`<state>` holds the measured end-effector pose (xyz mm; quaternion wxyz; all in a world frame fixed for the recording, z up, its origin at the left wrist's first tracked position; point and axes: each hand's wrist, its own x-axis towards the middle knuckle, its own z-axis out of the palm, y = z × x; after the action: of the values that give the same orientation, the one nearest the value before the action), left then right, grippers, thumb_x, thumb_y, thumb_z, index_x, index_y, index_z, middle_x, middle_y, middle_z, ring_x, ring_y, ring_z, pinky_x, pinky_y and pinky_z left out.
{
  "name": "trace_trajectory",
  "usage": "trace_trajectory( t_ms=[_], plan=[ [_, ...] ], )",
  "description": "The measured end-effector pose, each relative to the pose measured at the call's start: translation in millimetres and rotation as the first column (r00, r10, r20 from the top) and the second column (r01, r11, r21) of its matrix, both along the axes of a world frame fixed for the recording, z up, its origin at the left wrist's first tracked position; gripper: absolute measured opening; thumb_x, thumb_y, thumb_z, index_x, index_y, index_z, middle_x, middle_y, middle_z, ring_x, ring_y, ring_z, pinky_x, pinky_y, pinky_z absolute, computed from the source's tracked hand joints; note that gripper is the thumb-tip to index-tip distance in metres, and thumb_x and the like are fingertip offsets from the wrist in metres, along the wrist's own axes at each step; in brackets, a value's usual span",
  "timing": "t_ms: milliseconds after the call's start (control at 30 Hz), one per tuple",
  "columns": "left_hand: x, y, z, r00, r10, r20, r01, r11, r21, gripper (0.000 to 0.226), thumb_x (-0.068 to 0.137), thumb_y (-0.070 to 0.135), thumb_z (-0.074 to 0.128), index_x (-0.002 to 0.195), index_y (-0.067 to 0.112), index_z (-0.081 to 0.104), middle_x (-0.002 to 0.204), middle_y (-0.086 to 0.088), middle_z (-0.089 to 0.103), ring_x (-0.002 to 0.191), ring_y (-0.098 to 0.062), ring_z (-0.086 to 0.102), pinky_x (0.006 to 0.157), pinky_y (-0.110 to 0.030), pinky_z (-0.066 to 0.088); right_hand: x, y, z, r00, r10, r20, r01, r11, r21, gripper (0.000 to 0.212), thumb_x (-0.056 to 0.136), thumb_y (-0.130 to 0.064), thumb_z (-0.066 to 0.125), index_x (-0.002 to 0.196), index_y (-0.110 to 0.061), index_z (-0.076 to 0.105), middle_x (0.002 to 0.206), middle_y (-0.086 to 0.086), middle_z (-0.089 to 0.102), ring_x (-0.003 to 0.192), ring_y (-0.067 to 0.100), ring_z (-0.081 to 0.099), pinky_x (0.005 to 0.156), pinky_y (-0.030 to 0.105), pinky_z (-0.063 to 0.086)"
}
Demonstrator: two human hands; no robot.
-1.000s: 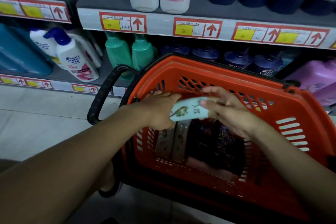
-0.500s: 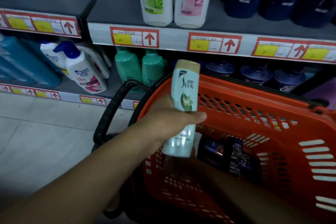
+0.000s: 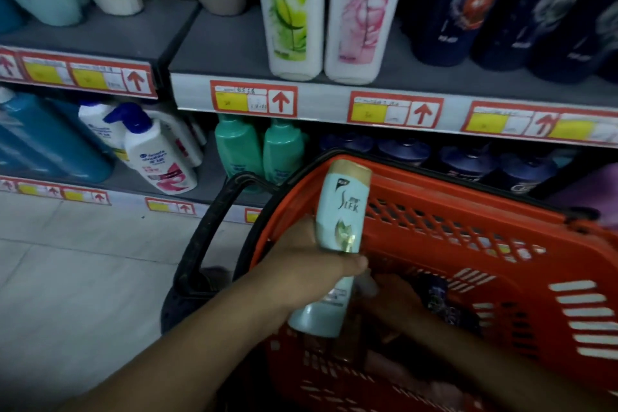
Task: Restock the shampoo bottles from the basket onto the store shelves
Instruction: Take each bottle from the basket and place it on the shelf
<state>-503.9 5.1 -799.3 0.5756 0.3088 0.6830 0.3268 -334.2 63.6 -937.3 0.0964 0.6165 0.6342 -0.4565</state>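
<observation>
My left hand (image 3: 311, 264) grips a pale green shampoo bottle (image 3: 341, 211) with a gold cap, held upright above the left side of the orange basket (image 3: 501, 244). My right hand (image 3: 398, 298) reaches down inside the basket among dark bottles (image 3: 438, 298); what its fingers hold is hidden in shadow. The grey shelf (image 3: 217, 53) above carries tall white bottles with green (image 3: 291, 10) and pink (image 3: 357, 10) labels.
Dark blue bottles (image 3: 485, 3) fill the upper shelf's right. The lower shelf holds two teal bottles (image 3: 257, 150), white pump bottles (image 3: 157, 157) and a large blue bottle (image 3: 43, 140). The basket's black handle (image 3: 207, 237) hangs left over the pale tiled floor (image 3: 83, 278).
My left hand took the pale green bottle out of the basket and stood it upright. My right hand let go of it and dropped back into the basket. The view tilted up.
</observation>
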Motion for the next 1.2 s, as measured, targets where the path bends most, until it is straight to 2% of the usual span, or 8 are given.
trace_trajectory(
  t_ms=[100, 200, 300, 433, 600, 767, 1067, 1200],
  plan=[
    [5, -1, 5, 0.998, 0.033, -0.06, -0.03, 0.998, 0.052, 0.043, 0.073, 0.018, 0.086, 0.11, 0.03, 0.067, 0.095, 0.005, 0.078, 0.086, -0.014, 0.075, 0.081, -0.036, 0.061, 36, 16, 36, 0.999, 0.051, 0.01, -0.051, 0.997, 0.057, 0.044, 0.064, -0.038, 0.082, 0.103, -0.021, 0.071, 0.091, -0.001, 0.076, 0.073, 0.014, 0.073, 0.059, 0.027, 0.056],
    [12, -4, 14, 0.997, 0.039, -0.073, -0.032, 0.994, 0.101, 0.044, 0.073, 0.02, 0.087, 0.11, 0.029, 0.067, 0.096, 0.006, 0.077, 0.086, -0.014, 0.074, 0.078, -0.033, 0.06, 61, 27, 78, 0.996, 0.084, -0.037, -0.076, 0.982, 0.174, 0.056, 0.049, -0.036, 0.08, 0.099, -0.016, 0.068, 0.087, -0.003, 0.075, 0.074, 0.011, 0.07, 0.068, 0.031, 0.06],
    [24, -9, 31, 0.996, 0.048, -0.072, -0.032, 0.979, 0.201, 0.04, 0.075, 0.026, 0.086, 0.11, 0.032, 0.067, 0.098, 0.008, 0.077, 0.084, -0.009, 0.074, 0.074, -0.031, 0.059, 77, 24, 126, 0.964, 0.046, -0.263, 0.052, 0.934, 0.352, 0.033, 0.064, -0.014, 0.088, 0.086, -0.019, 0.065, 0.073, -0.001, 0.07, 0.063, 0.009, 0.062, 0.065, 0.034, 0.054],
    [44, -16, 58, 0.995, 0.053, -0.088, -0.019, 0.936, 0.35, 0.04, 0.077, 0.03, 0.084, 0.112, 0.038, 0.067, 0.101, 0.014, 0.076, 0.085, -0.001, 0.073, 0.07, -0.022, 0.056, 84, -6, 158, 0.871, 0.154, -0.466, 0.108, 0.866, 0.487, 0.027, 0.076, -0.019, 0.083, 0.098, -0.029, 0.073, 0.093, -0.002, 0.074, 0.087, 0.013, 0.069, 0.08, 0.03, 0.054],
    [61, -27, 77, 0.994, 0.104, -0.015, -0.087, 0.896, 0.434, 0.037, 0.081, 0.028, 0.082, 0.114, 0.034, 0.066, 0.105, 0.011, 0.075, 0.09, -0.005, 0.073, 0.072, -0.022, 0.06, 83, -28, 180, 0.569, -0.121, -0.813, 0.557, 0.785, 0.273, 0.027, 0.093, -0.003, 0.066, 0.107, -0.025, 0.071, 0.097, -0.007, 0.079, 0.093, 0.016, 0.073, 0.076, 0.025, 0.058],
    [59, -34, 113, 0.998, 0.06, -0.005, -0.047, 0.833, 0.551, 0.036, 0.087, 0.024, 0.075, 0.121, 0.031, 0.063, 0.109, 0.01, 0.076, 0.097, -0.008, 0.073, 0.085, -0.035, 0.061, 58, -36, 242, 0.339, -0.112, -0.934, 0.597, 0.793, 0.121, 0.026, 0.1, -0.019, 0.057, 0.125, -0.025, 0.066, 0.108, 0.004, 0.077, 0.099, 0.025, 0.075, 0.084, 0.044, 0.06],
    [30, -41, 209, 0.982, 0.144, 0.122, -0.188, 0.67, 0.718, 0.035, 0.085, 0.014, 0.074, 0.118, 0.022, 0.067, 0.108, 0.001, 0.078, 0.099, -0.02, 0.075, 0.088, -0.047, 0.06, -7, -29, 356, 0.278, 0.097, -0.956, 0.594, 0.764, 0.25, 0.022, 0.106, -0.033, 0.046, 0.126, -0.035, 0.053, 0.101, -0.004, 0.074, 0.085, 0.011, 0.074, 0.075, 0.037, 0.062],
    [11, -42, 251, 0.971, 0.197, 0.132, -0.229, 0.633, 0.739, 0.029, 0.087, 0.013, 0.074, 0.113, 0.023, 0.068, 0.103, 0.004, 0.079, 0.096, -0.018, 0.075, 0.089, -0.044, 0.059, -35, -27, 405, 0.201, 0.097, -0.975, 0.55, 0.812, 0.194, 0.023, 0.105, -0.035, 0.049, 0.126, -0.029, 0.056, 0.107, 0.008, 0.075, 0.091, 0.026, 0.077, 0.082, 0.054, 0.062]
  ],
)
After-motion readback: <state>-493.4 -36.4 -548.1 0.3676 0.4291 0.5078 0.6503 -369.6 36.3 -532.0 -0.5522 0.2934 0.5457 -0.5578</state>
